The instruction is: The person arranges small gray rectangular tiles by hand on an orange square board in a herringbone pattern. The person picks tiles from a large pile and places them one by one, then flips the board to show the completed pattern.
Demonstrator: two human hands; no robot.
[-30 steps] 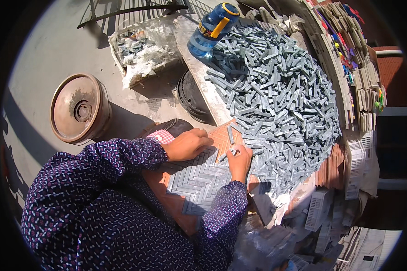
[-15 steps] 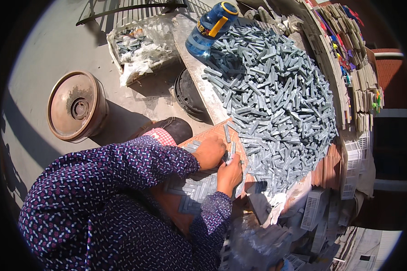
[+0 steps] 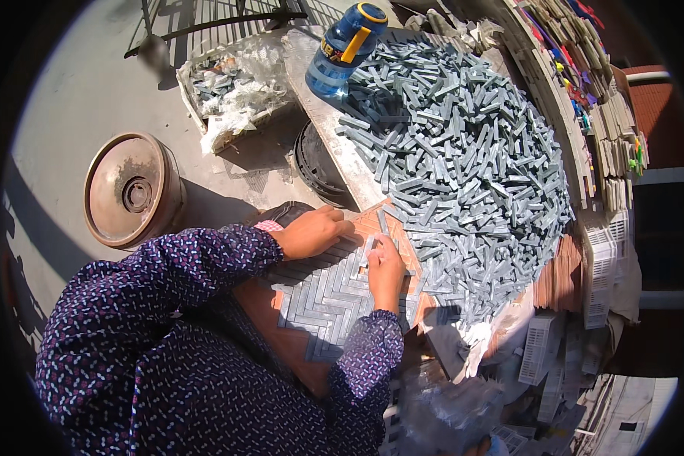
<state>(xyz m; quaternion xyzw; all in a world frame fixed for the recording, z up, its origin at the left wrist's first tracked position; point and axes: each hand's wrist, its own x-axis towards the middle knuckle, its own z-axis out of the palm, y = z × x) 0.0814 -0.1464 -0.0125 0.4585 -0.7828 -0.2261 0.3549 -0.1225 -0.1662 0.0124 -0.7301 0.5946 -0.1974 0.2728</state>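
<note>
Narrow grey stone strips (image 3: 328, 298) lie in a herringbone pattern on an orange-brown grooved board (image 3: 366, 221) in front of me. My left hand (image 3: 311, 232) is over the board's far left part, fingers bent and pressed together; whatever is between them is hidden. At the board's right side, my right hand (image 3: 386, 272) pinches a grey stone strip (image 3: 368, 248) between thumb and fingers, just over the pattern. Another loose strip (image 3: 382, 221) lies on the board's bare grooves. Close by on the right is a big heap of similar strips (image 3: 463, 167).
A blue water bottle (image 3: 339, 57) with a yellow handle stands at the heap's far left corner. Left of the table are a crate (image 3: 197, 114) of plastic scraps and a round brown drum (image 3: 129, 190). Stacked brown boards (image 3: 558, 272) and white plastic baskets (image 3: 536, 349) sit at the right.
My left hand has moved left, away from my right hand, uncovering more of the pattern. My right hand has shifted slightly and still pinches a strip.
</note>
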